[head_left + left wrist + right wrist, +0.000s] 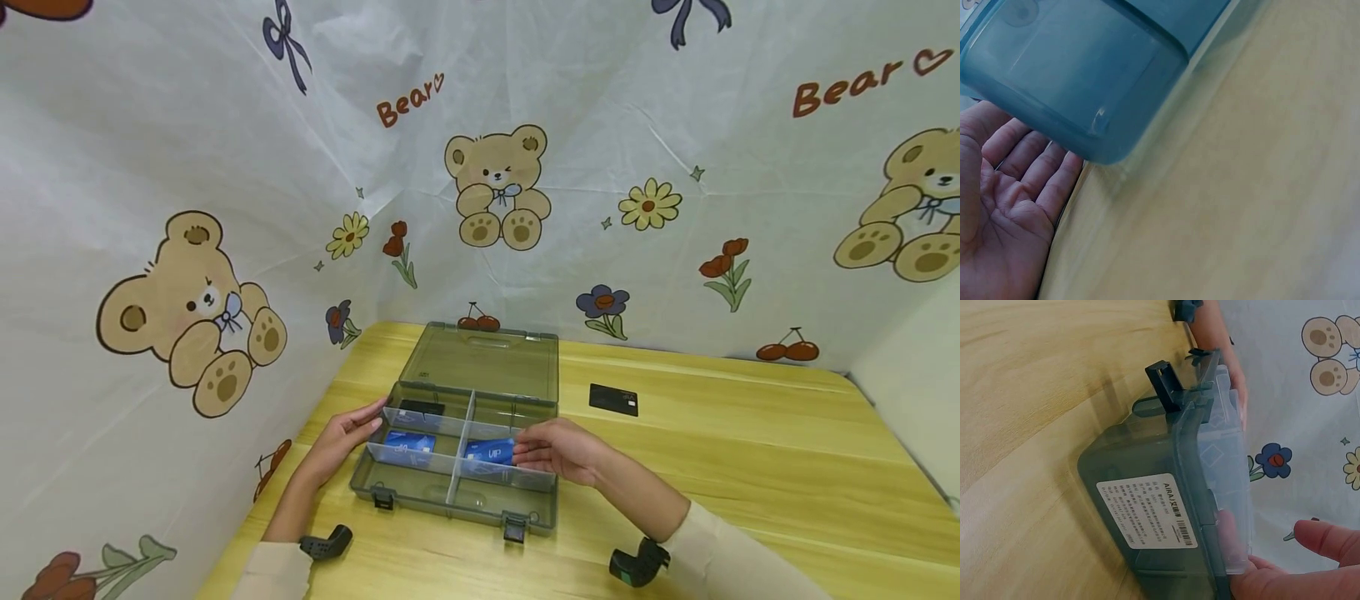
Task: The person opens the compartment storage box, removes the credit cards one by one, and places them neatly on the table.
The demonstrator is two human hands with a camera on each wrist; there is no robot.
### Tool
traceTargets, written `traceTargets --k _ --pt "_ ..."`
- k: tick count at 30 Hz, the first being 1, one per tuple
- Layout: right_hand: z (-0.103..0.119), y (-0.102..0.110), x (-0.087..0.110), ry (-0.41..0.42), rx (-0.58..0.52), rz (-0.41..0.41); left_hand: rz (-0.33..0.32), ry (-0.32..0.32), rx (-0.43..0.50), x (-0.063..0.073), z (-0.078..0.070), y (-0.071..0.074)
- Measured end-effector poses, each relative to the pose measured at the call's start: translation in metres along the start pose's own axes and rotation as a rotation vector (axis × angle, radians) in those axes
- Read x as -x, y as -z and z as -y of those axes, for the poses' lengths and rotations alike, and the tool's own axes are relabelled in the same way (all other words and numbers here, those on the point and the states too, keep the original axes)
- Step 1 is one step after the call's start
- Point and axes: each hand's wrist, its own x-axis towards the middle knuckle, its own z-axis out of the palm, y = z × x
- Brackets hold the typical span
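1 wooden tabletop (720, 483) bears the open, smoky box (420, 505), its lid (487, 362) laid back and 6 compartments parted by clear dividers (452, 483). From here, the box might skid if the right hand shoved sideways, since the left hand (337, 437) lies loosely along the left wall, fingers relaxed and gripping nothing. The dividers might lift from their seats if a knuckle caught them, as the right hand (562, 450) reaches in over the right wall. Its fingers meet the right end of the blue VIP card (487, 452) in the middle right compartment; whether they pinch or merely touch it, I cannot tell. A flat, thin card could slip or jam against a divider if picked up by its edge.

Only the head view shows the cards: that 1, another blue card (409, 442) at middle left, a black card (422, 407) at back left, and a loose black card (613, 400) on the tabletop. The left wrist view adds the open palm below the box's corner; it is dim, so contact there is only probable. The right wrist view alone gives the thumb (1329, 540), apart from the nearest finger, and the printed label (1147, 511) on the right wall.
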Motion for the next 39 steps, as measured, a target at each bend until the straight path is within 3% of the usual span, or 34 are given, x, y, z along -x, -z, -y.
traceTargets --k 6,12,28,39 --pt "-0.002 -0.001 -0.002 0.043 0.075 -0.002 -0.001 -0.002 0.000 0.000 -0.001 0.001" --pt "-0.004 -0.008 -0.003 0.076 0.155 -0.061 -0.003 0.013 0.000 0.001 0.001 0.001" --pt "0.000 -0.022 -0.017 0.137 0.242 -0.170 -0.005 0.019 -0.009 -0.001 0.002 0.001" --pt "0.002 -0.029 -0.027 0.152 0.272 -0.182 -0.009 0.010 -0.006 -0.001 0.001 0.001"
